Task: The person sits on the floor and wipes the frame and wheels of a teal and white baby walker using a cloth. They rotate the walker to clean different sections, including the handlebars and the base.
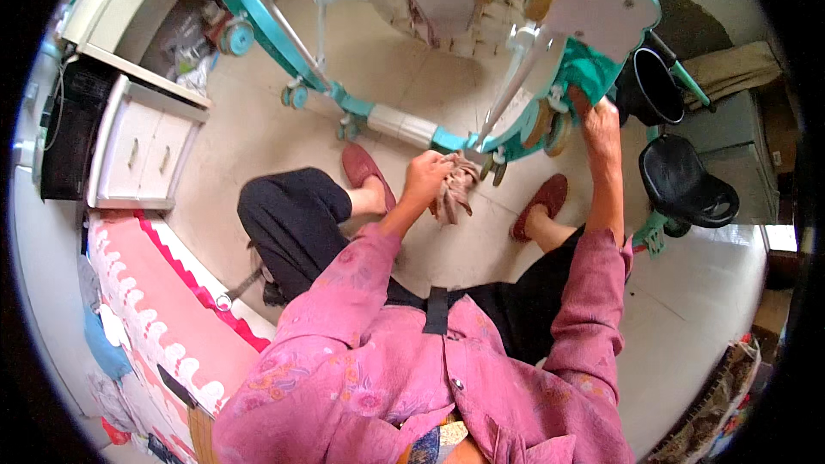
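Note:
A baby walker with a teal base ring (277,45), white metal tubes (512,87) and several small castor wheels (240,38) is tipped up before me, its wheels exposed. My left hand (427,175) grips a crumpled brownish cloth (457,187) against the lower part of the ring, beside a castor. Over at the right, my right hand (601,117) holds the walker's edge by a green part (588,67); some of its fingers are hidden behind it. The walker's fabric seat (425,0) hangs at the top of the view.
A black bucket (657,87) and a child's ride-on with a black seat (686,183) are at the right. A white cabinet (145,148) and a bed with a pink cover (167,296) line the left. My feet in red shoes (368,171) are on the tiled floor (445,258).

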`<state>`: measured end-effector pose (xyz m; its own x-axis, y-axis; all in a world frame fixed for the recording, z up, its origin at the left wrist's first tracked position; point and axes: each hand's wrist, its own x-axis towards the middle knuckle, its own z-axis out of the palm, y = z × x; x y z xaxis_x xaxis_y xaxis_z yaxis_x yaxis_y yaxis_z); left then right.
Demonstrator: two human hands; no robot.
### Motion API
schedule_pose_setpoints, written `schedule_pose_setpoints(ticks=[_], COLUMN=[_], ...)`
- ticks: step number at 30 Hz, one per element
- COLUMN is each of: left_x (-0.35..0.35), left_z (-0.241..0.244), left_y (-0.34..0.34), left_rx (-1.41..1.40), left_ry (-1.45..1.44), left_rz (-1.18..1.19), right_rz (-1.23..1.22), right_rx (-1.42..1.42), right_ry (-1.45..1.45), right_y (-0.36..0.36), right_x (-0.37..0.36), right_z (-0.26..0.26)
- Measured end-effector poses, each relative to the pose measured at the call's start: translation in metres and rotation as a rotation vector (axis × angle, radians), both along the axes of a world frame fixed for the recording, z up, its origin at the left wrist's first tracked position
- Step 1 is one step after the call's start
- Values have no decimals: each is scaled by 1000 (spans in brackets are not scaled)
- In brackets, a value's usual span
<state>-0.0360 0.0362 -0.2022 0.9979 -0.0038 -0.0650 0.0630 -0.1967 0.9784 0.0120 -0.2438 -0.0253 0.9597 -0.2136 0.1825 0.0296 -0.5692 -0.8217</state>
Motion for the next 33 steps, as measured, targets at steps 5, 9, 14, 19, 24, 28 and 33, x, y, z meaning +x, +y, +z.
schedule_pose_setpoints(ticks=[5, 9, 14, 19, 24, 28, 33], left_x=[15, -20, -39, 22, 112, 165, 232], left_z=[75, 122, 161, 209, 320, 386, 407], left_y=[62, 38, 10, 82, 186, 227, 264], left_rx=[-324, -267, 157, 236, 310, 637, 125], left_ry=[10, 6, -167, -616, -999, -1037, -509], left_rz=[138, -89, -335, -87, 551, 613, 204], right_rz=[195, 575, 606, 227, 80, 55, -40], right_rx=[-728, 216, 823, 1004, 1031, 972, 1066], right_ry=[458, 554, 502, 514, 278, 301, 234], right_y=[12, 90, 127, 130, 113, 102, 88], right_x=[-63, -86, -76, -76, -70, -65, -63], right_z=[10, -3, -11, -33, -64, -53, -38])
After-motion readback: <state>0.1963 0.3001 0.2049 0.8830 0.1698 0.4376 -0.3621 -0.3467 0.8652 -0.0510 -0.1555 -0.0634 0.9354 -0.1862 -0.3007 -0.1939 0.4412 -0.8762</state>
